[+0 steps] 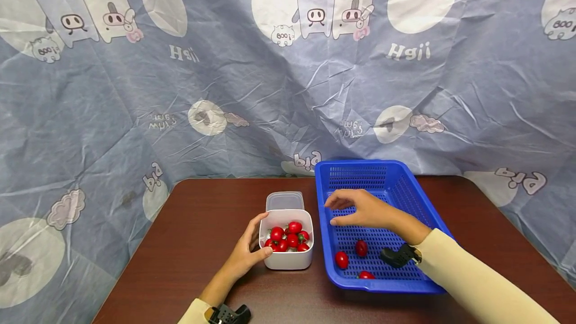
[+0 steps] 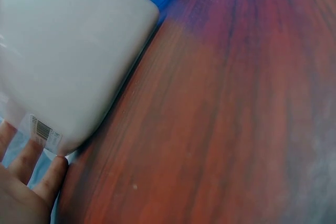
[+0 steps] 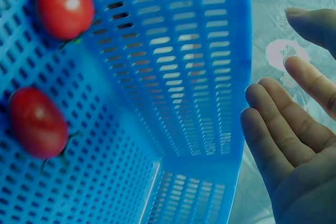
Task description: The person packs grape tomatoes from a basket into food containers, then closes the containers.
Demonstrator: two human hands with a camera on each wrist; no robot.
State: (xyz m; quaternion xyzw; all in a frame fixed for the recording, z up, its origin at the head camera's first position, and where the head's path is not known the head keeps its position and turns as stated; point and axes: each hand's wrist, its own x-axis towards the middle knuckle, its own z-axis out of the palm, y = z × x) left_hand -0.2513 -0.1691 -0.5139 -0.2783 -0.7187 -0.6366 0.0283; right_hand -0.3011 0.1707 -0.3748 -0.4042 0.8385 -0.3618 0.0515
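A white plastic container (image 1: 288, 261) stands on the table with several cherry tomatoes (image 1: 292, 240) inside. My left hand (image 1: 246, 255) holds its left side, thumb at the near rim and fingers along the far side. In the left wrist view, fingers (image 2: 51, 178) touch the container wall (image 2: 68, 51) near a barcode label. My right hand (image 1: 362, 209) is over the left part of a blue basket (image 1: 327, 249), thumb and fingers apart, with nothing between them. Three cherry tomatoes (image 1: 341, 260) lie near the basket's front; two of them show in the right wrist view, one a long tomato (image 3: 38, 123).
A translucent lid (image 1: 285, 202) lies behind the white container. The dark wooden table (image 1: 198, 224) extends to the left and in front. A printed grey-blue cloth (image 1: 234, 79) hangs behind the table. The basket's raised walls stand right of the container.
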